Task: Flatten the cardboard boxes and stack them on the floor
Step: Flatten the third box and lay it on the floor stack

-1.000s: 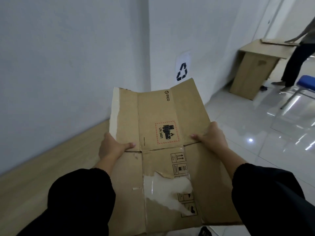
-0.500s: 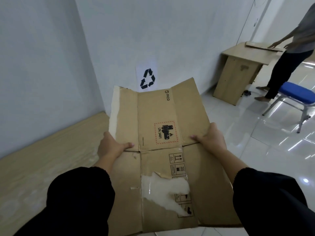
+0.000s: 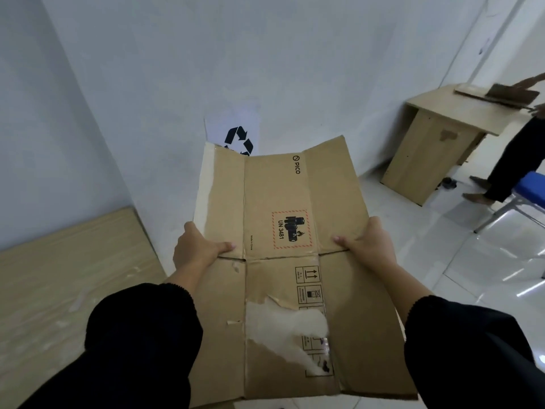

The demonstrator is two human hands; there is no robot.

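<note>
I hold a flattened brown cardboard box (image 3: 283, 196) out in front of me, roughly level, above the floor. It carries a PICO mark, a red-bordered UN 3481 label and a torn white patch near me. My left hand (image 3: 197, 250) grips its left edge with the thumb on top. On the right edge my right hand (image 3: 370, 246) grips the same way. Both sleeves are black.
A recycling sign (image 3: 239, 140) is taped low on the white wall ahead. A wooden board (image 3: 67, 284) lies on the floor at left. At right stand a wooden desk (image 3: 442, 137), a blue chair (image 3: 528, 190) and another person (image 3: 513, 160) handling cardboard on the desk.
My view has swung left and closer to the wall, so the recycling sign now sits straight ahead behind the box. My grip on the box is unchanged. The other person moved at the desk.
</note>
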